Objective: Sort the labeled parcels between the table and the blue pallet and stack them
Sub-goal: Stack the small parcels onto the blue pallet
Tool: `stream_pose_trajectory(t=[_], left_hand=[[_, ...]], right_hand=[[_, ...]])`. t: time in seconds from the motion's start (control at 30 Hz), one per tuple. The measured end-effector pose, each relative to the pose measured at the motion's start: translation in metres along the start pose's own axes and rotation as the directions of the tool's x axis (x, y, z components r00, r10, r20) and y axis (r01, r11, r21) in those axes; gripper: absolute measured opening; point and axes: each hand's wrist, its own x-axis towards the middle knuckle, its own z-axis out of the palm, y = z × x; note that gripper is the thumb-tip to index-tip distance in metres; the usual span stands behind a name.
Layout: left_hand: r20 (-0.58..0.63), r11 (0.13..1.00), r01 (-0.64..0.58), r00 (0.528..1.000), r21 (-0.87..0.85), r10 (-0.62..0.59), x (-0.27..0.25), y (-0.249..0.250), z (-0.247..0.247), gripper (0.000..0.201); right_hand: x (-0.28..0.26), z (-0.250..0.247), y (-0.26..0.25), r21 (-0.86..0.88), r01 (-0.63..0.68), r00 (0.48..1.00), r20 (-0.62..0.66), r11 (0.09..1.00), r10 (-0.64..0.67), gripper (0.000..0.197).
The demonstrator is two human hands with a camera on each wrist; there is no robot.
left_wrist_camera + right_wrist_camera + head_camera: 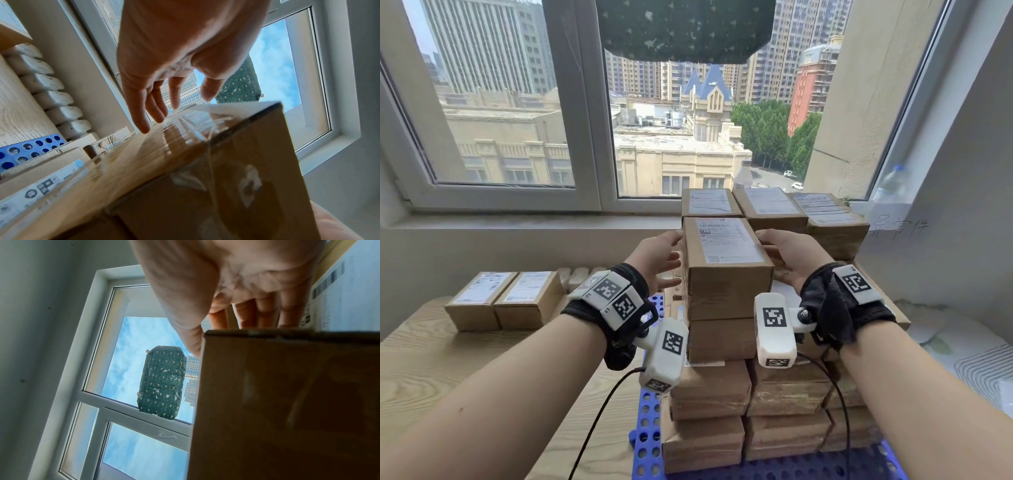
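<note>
A tall stack of brown cardboard parcels stands on the blue pallet (650, 442). The top parcel (726, 274) carries a white label and faces up. My left hand (676, 257) is at its left side with fingers straight and spread; in the left wrist view the fingertips (144, 128) just reach the taped side of the parcel (185, 162), thumb apart. My right hand (774, 250) lies against the right side, thumb at the top edge, fingers straight behind the parcel (287, 402). Two labeled parcels (500, 301) sit side by side on the wooden table (431, 370).
More labeled parcels (774, 205) stand at the back of the stack, near the window sill. A water bottle (893, 185) stands on the sill at right. A white radiator (51, 97) runs behind the table. A patterned mattress (962, 359) lies at right.
</note>
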Motion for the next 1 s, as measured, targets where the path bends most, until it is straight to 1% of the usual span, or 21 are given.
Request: stream_pose_trajectory(t=[0.13,0.2,0.27,0.33,0.4,0.53,0.63,0.73,0.83,1.0], left_hand=[[-0.045,1.000,-0.019,0.999,0.006,0.020,-0.002,0.006,-0.004,0.031],[-0.060,0.999,-0.051,0.997,0.015,0.052,-0.005,0.009,-0.007,0.034],[-0.069,0.996,-0.090,0.993,0.022,0.091,-0.008,0.014,-0.010,0.037],[-0.072,0.991,-0.131,0.988,0.039,0.133,-0.013,0.019,-0.013,0.038],[-0.078,0.981,-0.177,0.980,0.084,0.184,-0.020,0.022,-0.019,0.039],[-0.092,0.956,-0.224,0.965,0.191,0.244,-0.031,0.015,-0.039,0.035],[-0.111,0.950,-0.217,0.963,0.226,0.247,-0.032,0.006,-0.064,0.031],[-0.139,0.954,-0.212,0.960,0.213,0.244,-0.027,0.000,-0.094,0.030],[-0.158,0.957,-0.216,0.956,0.196,0.248,-0.016,-0.004,-0.125,0.029],[-0.163,0.960,-0.193,0.960,0.203,0.227,0.012,-0.014,-0.190,0.025]], right_hand=[[0.000,-0.010,-0.008,0.048,0.130,0.984,-0.128,0.990,-0.123,0.003],[-0.003,-0.015,-0.015,0.071,0.204,0.968,-0.162,0.976,-0.190,0.014],[-0.010,-0.015,-0.025,0.135,0.267,0.956,-0.158,0.954,-0.246,0.019],[-0.018,-0.012,-0.033,0.180,0.319,0.946,-0.123,0.931,-0.300,0.019],[-0.027,-0.004,-0.038,0.213,0.343,0.939,-0.048,0.915,-0.341,0.019],[-0.042,0.026,-0.039,0.244,0.329,0.923,0.120,0.912,-0.365,0.017],[-0.051,0.057,-0.035,0.209,0.326,0.904,0.215,0.922,-0.369,0.019],[-0.056,0.093,-0.029,0.130,0.339,0.886,0.289,0.932,-0.363,0.021],[-0.055,0.130,-0.022,0.070,0.340,0.882,0.323,0.938,-0.343,0.021],[-0.042,0.205,-0.005,-0.002,0.300,0.902,0.326,0.954,-0.283,0.023]])
